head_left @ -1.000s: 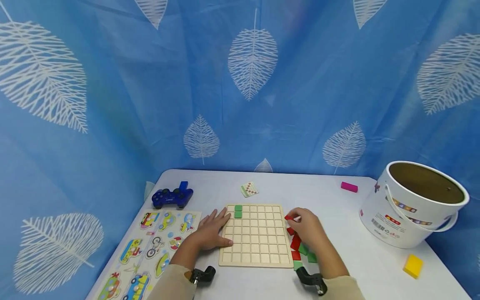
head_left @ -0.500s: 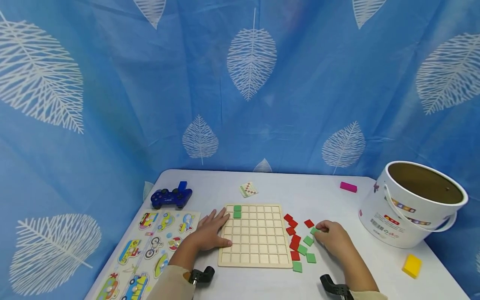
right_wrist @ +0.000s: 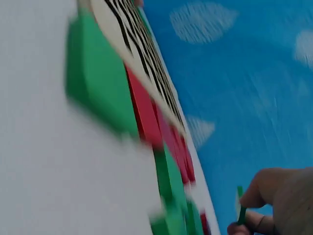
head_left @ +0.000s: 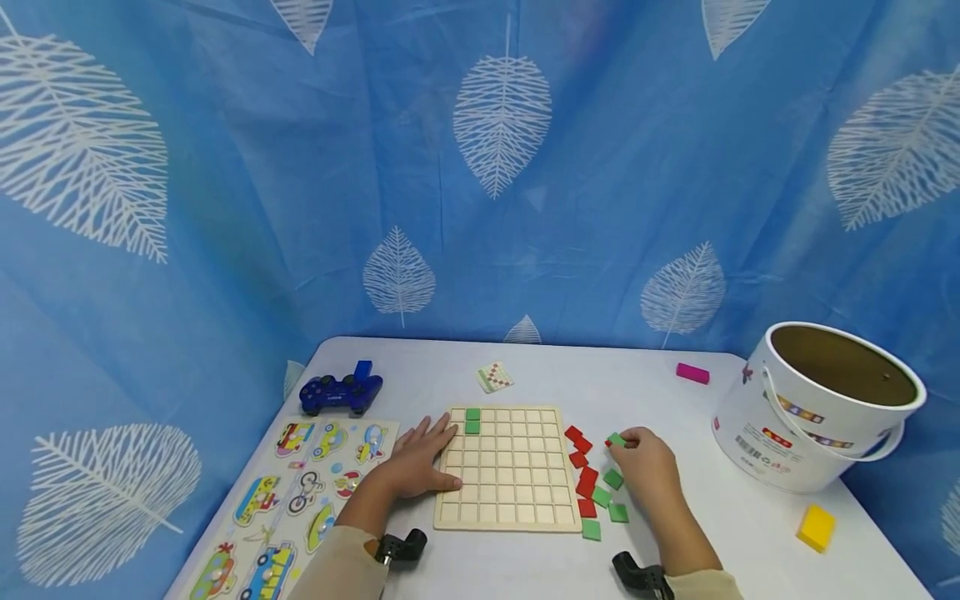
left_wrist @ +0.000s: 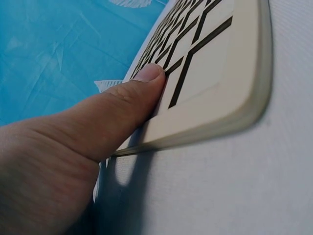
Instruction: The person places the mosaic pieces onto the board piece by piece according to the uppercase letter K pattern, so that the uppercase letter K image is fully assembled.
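A wooden grid board (head_left: 507,527) lies on the table with two green tiles (head_left: 472,421) in cells near its top left corner. My left hand (head_left: 415,463) rests on the board's left edge, fingers spread; its thumb (left_wrist: 142,88) lies along the board's border in the left wrist view. My right hand (head_left: 651,467) pinches a green tile (right_wrist: 240,208) between thumb and fingers, right of the board. Under that tile, in the head view, a bit of red shows at the fingertips. Red tiles (head_left: 587,482) and green tiles (head_left: 618,512) lie scattered along the board's right edge.
A small pattern card (head_left: 495,377) lies behind the board. At the left are a blue game controller (head_left: 341,393) and a vehicle puzzle board (head_left: 300,454). A white bucket (head_left: 780,442), a yellow block (head_left: 816,528) and a magenta block (head_left: 692,373) are at the right.
My right hand moved right from the board's edge to a green tile, then came back left and away from me, with that tile in its fingertips. The left hand has stayed put.
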{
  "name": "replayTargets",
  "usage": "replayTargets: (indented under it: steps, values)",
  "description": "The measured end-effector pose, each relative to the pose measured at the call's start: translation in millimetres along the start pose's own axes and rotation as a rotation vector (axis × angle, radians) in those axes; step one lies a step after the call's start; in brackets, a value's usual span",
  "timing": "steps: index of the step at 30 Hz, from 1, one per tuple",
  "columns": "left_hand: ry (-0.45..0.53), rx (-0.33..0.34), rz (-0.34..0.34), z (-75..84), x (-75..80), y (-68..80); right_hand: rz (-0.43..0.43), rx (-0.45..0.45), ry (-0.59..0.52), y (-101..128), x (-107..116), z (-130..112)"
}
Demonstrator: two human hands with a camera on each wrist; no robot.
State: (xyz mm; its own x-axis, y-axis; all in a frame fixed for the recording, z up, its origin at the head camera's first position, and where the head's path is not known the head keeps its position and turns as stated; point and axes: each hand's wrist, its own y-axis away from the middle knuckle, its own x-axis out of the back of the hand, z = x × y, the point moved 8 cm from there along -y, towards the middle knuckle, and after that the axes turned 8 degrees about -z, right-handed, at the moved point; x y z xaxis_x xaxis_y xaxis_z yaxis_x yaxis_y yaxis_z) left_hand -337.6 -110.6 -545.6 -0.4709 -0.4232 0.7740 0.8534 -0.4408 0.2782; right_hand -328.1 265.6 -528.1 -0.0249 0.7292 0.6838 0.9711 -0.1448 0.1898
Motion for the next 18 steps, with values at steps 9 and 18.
replayTargets:
  steps: [9, 18]
  values:
    - [-0.021, 0.017, -0.012, -6.5, 1.0, -0.1, -0.202, 0.386, 0.029, 10.0, -119.2, -122.8]
    - [-0.026, -0.002, 0.000, -7.6, -1.9, -2.4, -0.183, 0.477, 0.230, 8.3, -162.4, -159.8]
